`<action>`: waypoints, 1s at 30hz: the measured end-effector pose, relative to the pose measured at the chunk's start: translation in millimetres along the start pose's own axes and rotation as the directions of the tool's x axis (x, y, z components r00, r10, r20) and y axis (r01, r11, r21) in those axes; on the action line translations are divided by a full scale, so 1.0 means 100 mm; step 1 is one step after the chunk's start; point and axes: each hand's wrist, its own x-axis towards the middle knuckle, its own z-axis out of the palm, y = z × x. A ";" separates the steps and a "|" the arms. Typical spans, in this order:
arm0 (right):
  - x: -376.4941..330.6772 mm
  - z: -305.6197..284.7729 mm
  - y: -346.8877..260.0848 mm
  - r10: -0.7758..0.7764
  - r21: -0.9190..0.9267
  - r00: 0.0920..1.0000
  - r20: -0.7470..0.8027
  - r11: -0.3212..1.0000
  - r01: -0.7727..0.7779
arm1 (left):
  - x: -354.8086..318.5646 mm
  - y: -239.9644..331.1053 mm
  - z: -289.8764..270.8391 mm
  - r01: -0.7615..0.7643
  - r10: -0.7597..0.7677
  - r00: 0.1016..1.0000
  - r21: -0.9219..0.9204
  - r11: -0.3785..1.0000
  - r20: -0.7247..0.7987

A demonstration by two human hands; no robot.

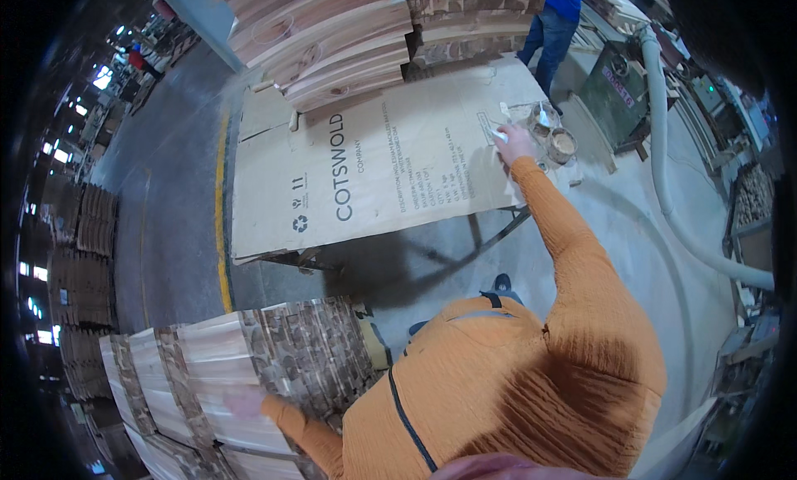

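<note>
My right hand (518, 143) is over the right end of a table topped with flattened cardboard (374, 177). Its fingers are closed round a small white object (500, 136), too small to name for certain. Just beside that hand stand two round tubs, one with something white in it (544, 117) and one with a brownish filling (562, 147). Low on the left, my left hand (243, 401) reaches over a stack of pale and dark wooden panels (212, 355). Motion smears its fingers, so its grip does not show.
Stacked wooden boards (349, 44) lie on the table's far side. A person in blue (554, 32) stands beyond the far right corner. On the right are a green machine (610, 90) and a thick pale hose (662, 140). A yellow floor line (222, 198) runs left of the table.
</note>
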 end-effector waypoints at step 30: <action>-1.15 -0.95 2.09 0.129 0.766 0.883 0.452 0.450 -0.458 | -4.02 5.05 -3.49 -0.627 0.877 -0.046 -0.670 -0.398 -0.478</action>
